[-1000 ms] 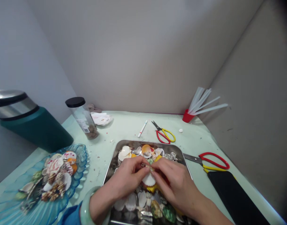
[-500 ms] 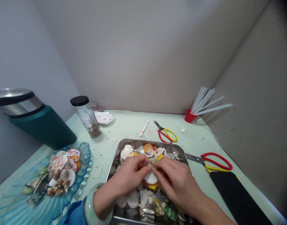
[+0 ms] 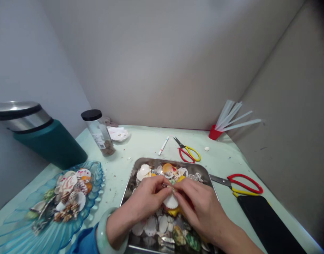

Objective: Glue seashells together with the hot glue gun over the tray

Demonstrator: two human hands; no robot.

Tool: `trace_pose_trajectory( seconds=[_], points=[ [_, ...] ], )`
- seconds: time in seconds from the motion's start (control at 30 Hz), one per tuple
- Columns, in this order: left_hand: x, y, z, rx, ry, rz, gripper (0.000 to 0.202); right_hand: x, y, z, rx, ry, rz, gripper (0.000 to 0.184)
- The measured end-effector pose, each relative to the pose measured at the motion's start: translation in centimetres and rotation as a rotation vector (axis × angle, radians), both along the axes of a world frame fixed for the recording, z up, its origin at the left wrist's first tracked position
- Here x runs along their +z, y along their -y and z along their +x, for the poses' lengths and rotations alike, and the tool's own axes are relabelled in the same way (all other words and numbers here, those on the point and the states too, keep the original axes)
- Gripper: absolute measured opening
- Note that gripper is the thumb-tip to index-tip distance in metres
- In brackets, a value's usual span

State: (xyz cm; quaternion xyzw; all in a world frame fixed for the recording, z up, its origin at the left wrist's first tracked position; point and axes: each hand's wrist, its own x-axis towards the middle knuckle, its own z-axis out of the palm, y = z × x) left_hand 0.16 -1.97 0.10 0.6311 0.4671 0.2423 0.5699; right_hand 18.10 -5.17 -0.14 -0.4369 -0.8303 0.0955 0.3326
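Both my hands meet over a metal tray filled with several seashells. My left hand and my right hand pinch together at their fingertips on a small metal ring or clasp at the top of a white scallop shell, which hangs between them just above the tray. Fingers of both hands are closed in a pinch. A pale green bangle is on my left wrist.
A blue glass dish with several shells lies at left. Behind it stand a green bin and a black-lidded jar. Small scissors, a white pen, a red cup of sticks, large scissors and a black case lie around.
My hands keep pinching the shell's ring in the same place. The camera view shifted slightly; nothing else moved.
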Motion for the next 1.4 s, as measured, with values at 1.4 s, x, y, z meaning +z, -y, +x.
trace_pose_trajectory(
  seconds=[1.4],
  points=[
    [0.5,0.4,-0.1,0.077,-0.058,0.359,0.009,-0.1,0.1,-0.1,-0.080,-0.061,0.078,0.008]
  ],
)
